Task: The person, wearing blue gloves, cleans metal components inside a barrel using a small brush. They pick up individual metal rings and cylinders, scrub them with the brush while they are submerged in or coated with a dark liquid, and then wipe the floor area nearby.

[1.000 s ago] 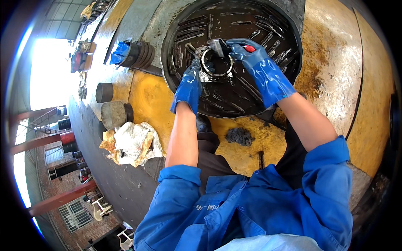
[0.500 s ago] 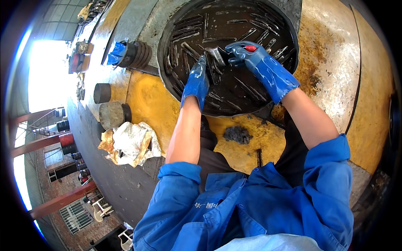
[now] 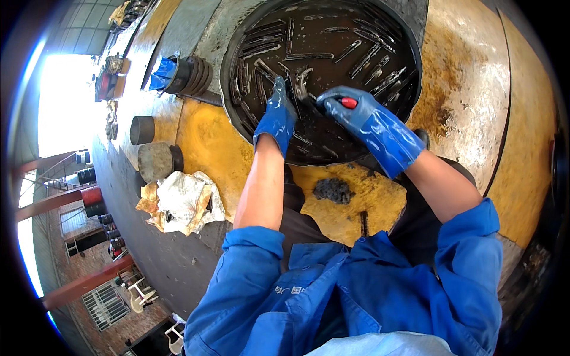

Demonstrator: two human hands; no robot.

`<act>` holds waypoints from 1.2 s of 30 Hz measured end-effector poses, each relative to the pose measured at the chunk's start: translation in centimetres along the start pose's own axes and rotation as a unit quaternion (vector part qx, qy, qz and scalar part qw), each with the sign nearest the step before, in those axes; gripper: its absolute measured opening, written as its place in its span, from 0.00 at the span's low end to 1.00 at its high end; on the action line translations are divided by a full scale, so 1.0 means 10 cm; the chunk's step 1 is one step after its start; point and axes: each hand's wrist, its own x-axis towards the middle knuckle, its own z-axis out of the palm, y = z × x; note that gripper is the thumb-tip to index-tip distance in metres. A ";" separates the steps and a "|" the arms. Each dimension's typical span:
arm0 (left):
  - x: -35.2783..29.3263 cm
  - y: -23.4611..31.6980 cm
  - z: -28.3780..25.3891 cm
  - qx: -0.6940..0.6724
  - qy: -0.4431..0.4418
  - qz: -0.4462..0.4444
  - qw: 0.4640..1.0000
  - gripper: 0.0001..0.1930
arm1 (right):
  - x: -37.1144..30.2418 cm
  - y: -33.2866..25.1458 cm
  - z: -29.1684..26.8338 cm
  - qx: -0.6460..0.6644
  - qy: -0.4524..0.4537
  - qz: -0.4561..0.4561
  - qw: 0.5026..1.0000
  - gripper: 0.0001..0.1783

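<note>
A wide round pan (image 3: 228, 121) of dark liquid lies in front of me, with several wet dark strips (image 3: 309, 56) lying in it. My left hand (image 3: 278, 113), in a blue rubber glove, reaches over its near left part. Its fingers are closed along a dark strip (image 3: 291, 89), partly hidden by the glove. My right hand (image 3: 350, 110), gloved alike, is closed around a brush (image 3: 302, 83) with a red handle end (image 3: 349, 102). The wet brush head is beside the strip at my left fingertips; whether they touch is hard to tell.
A dark clump (image 3: 333, 190) and a short dark bar (image 3: 364, 223) lie on the yellow board between my legs. To the left are a crumpled whitish bag (image 3: 187, 199), a cylindrical can (image 3: 155, 161), a smaller ring (image 3: 142, 130) and a ribbed black cylinder (image 3: 193, 77) with blue plastic.
My right hand has moved slightly down, its fingers now more tightly closed. The brush has turned, its shiny metal part no longer facing up. My left hand has shifted slightly left.
</note>
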 end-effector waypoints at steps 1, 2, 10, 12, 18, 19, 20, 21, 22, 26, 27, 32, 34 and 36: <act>-0.02 0.01 -0.02 0.001 0.002 -0.002 1.000 0.26 | -0.03 -0.01 -0.01 -0.001 -0.002 0.000 1.000 0.09; -0.02 0.02 -0.01 0.000 0.002 -0.005 1.000 0.26 | -0.06 -0.03 -0.04 -0.037 -0.015 -0.012 0.999 0.10; -0.06 0.10 0.10 0.004 0.012 -0.032 0.999 0.25 | 0.00 -0.04 -0.05 0.019 0.010 0.030 0.999 0.11; -0.13 0.15 0.06 0.013 0.021 -0.050 0.998 0.25 | -0.04 0.01 -0.01 -0.018 -0.023 0.015 0.999 0.11; -0.27 0.28 -0.02 0.031 0.042 -0.093 0.994 0.25 | 0.03 -0.25 -0.22 -0.047 -0.068 0.065 0.994 0.10; -0.28 0.29 -0.03 0.032 0.046 -0.097 0.994 0.25 | 0.04 -0.27 -0.22 -0.029 -0.057 0.070 0.995 0.10; -0.27 0.30 0.00 0.032 0.046 -0.099 0.993 0.25 | 0.07 -0.21 -0.19 -0.012 -0.007 0.045 0.999 0.11; -0.27 0.30 0.03 0.032 0.045 -0.102 0.993 0.25 | 0.12 -0.16 -0.20 0.022 0.015 0.054 0.998 0.11; -0.27 0.31 0.04 0.032 0.046 -0.105 0.993 0.25 | 0.10 -0.12 -0.19 0.041 0.015 0.055 0.998 0.11; -0.27 0.35 0.06 0.036 0.058 -0.118 0.991 0.25 | 0.01 -0.03 -0.08 -0.016 -0.044 0.072 0.996 0.10; -0.27 0.37 0.06 0.036 0.065 -0.119 0.990 0.25 | -0.04 -0.07 -0.05 -0.073 -0.047 0.083 0.993 0.09; -0.17 0.37 0.44 0.030 0.096 -0.102 0.990 0.25 | 0.13 0.16 -0.27 0.023 -0.016 0.059 0.998 0.10; -0.07 0.17 0.37 -0.010 0.069 -0.055 0.996 0.25 | 0.27 -0.03 -0.32 0.095 0.055 0.136 0.985 0.10; -0.01 -0.02 0.34 -0.071 0.034 -0.006 0.997 0.23 | 0.44 -0.02 -0.39 0.089 0.112 0.217 0.966 0.11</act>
